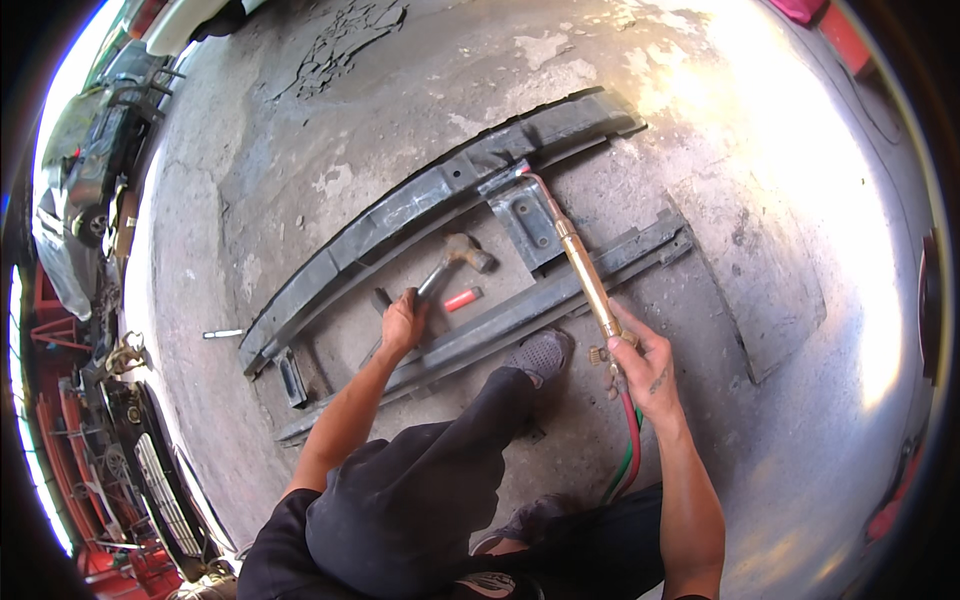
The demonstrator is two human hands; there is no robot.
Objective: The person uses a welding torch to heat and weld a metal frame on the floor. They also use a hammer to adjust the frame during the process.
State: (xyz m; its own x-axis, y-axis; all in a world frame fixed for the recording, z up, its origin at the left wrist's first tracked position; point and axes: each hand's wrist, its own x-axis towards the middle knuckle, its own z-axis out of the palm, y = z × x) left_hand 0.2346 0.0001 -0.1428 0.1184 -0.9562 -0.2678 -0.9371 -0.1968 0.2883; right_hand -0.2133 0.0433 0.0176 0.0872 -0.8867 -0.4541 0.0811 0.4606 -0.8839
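My right hand (645, 368) is closed around the rear of a brass gas torch (585, 270), with red and green hoses (630, 445) trailing from it. Its bent copper tip touches or hovers just over the bracket (530, 222) of a dark metal frame, where a small spot glows pinkish. On the floor inside the frame, my left hand (402, 325) is closed on the handle of a hammer (468, 253). Part of the handle is hidden under the fingers. Close by lies a red cylinder with a dark end (462, 299).
A long curved beam (400, 215) and a straighter rail (520, 318) form the frame on the concrete floor. My shoe (543, 355) rests against the rail. A slim silver tool (223, 334) lies beyond the left end. Car parts (155, 480) line the left side.
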